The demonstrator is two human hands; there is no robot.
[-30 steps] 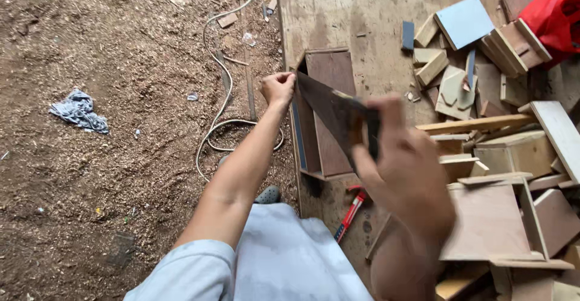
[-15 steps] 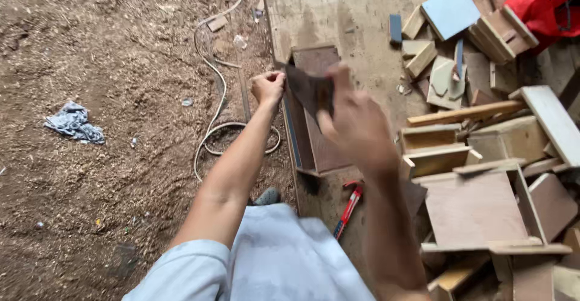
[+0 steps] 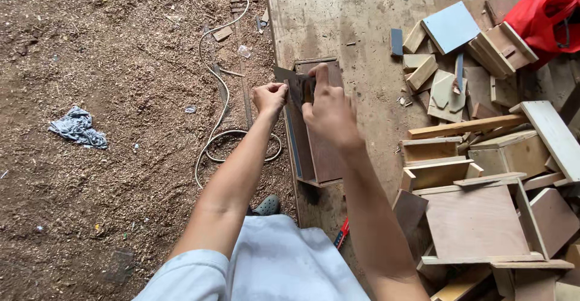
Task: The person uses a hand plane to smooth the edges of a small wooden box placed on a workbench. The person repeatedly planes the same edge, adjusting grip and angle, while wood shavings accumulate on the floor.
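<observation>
Nearest you, a red-handled tool (image 3: 342,233) lies at the table (image 3: 362,23) edge. Both your hands grip a dark thin panel (image 3: 297,87) above the long wooden box (image 3: 319,150): left hand (image 3: 269,97) closed on its left edge, right hand (image 3: 329,112) pinching its right side. Wood offcuts (image 3: 483,156) lie right; beyond, a red bag (image 3: 544,11).

I held a thin, dark brown plywood panel (image 3: 300,87) upright on its edge, its flat face turned mostly edge-on to me, so I saw little of its surface. It stood on the far end of a long, shallow wooden box (image 3: 314,138), brown inside with pale cut edges. The box lay flat, open side up, along the left edge of the worn plywood worktop (image 3: 338,17), its length running from near to far.
</observation>
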